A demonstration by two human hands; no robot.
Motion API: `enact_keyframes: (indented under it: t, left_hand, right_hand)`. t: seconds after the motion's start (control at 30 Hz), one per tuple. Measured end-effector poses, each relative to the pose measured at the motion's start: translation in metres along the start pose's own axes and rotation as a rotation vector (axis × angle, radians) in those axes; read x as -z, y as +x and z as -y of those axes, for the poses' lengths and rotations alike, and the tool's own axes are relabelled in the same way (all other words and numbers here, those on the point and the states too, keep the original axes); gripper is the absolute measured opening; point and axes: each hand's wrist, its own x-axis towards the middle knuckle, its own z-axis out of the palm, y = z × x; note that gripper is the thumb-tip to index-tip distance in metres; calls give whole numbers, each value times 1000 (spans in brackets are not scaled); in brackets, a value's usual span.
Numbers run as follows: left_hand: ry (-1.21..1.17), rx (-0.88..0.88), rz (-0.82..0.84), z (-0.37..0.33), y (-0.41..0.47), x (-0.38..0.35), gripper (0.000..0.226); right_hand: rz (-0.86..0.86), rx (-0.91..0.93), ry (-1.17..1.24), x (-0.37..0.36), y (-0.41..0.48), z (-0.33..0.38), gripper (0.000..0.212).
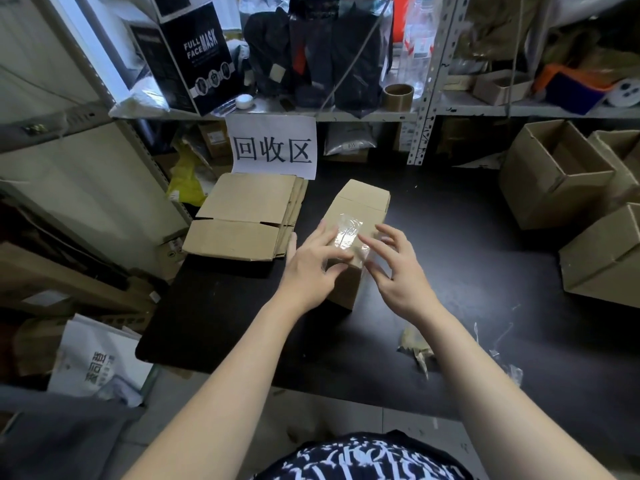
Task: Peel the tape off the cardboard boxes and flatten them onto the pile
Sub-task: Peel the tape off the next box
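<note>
While the left hand [311, 268], fingers spread, steadies the cardboard box [363, 199], the right hand [398, 271], fingers open, probes clear tape [348, 230] between both.

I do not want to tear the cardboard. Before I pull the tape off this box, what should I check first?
1. Box steadied: the left hand rests on it. Ok.
2. Tape loosened: it looks wrinkled and partly raised on top. Ok.
3. Tape gripped: the right hand has spread fingers and no pinch is visible. Not ok.
4. Pile ready: its top lies flat, beside the box. Ok.
5. Tape under the box: hidden. Cannot tell.
</note>
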Motion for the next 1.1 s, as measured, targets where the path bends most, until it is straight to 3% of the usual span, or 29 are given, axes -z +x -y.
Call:
enact_keyframes:
  t: [0.13, 0.47, 0.63, 0.83, 1.1]
  left_hand:
    - [197, -91, -184, 5, 3, -1, 19]
    - [194, 75, -397, 5, -6, -16, 8]
    - [135, 133, -420, 15, -2, -14, 9]
    - [117, 232, -449, 16, 6, -11, 7]
    - [-55, 426, -380, 5, 17, -9, 3]
  right_hand:
    - [-65, 96, -150, -7, 9, -7, 36]
    - [-386, 187, -331, -29, 26, -9, 35]
    - [-323, 118, -381, -36, 31, -13, 55]
    - [-411, 135, -413, -30, 34, -11, 36]
    - [-468, 137, -387, -35, 29, -11, 30]
